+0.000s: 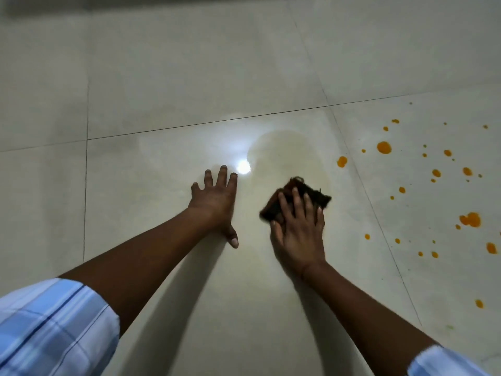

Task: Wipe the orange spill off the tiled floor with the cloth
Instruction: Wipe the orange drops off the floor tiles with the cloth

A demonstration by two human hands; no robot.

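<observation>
Left sleeve: my light blue checked shirt sleeve is in the lower left corner, and my bare forearm goes out from it up and to the right.
Left hand: my left hand lies flat with the palm on the glossy pale beige tiled floor. The fingers are straight and spread, the thumb points back toward me, and it holds nothing.
Light: a small round bright white reflection shines on the tile just beyond my left fingertips.
Smear: a faint yellowish wet patch with a rounded edge lies on the same tile, beyond the cloth and between the reflection and the tile joint on the right.
Cloth: the dark brown frayed cloth is crumpled on the floor, near my left hand but not touching it.
Right hand: my right hand presses the cloth down. The fingers lie stretched on top of it and the thumb is at its left edge; they are not closed around it.
Orange spill: the bright orange drops and blots are scattered on the next tile to the right, apart from the cloth; one drop sits close by the joint.
Right sleeve: a light blue cuff shows at the lower right edge, blurred.
</observation>
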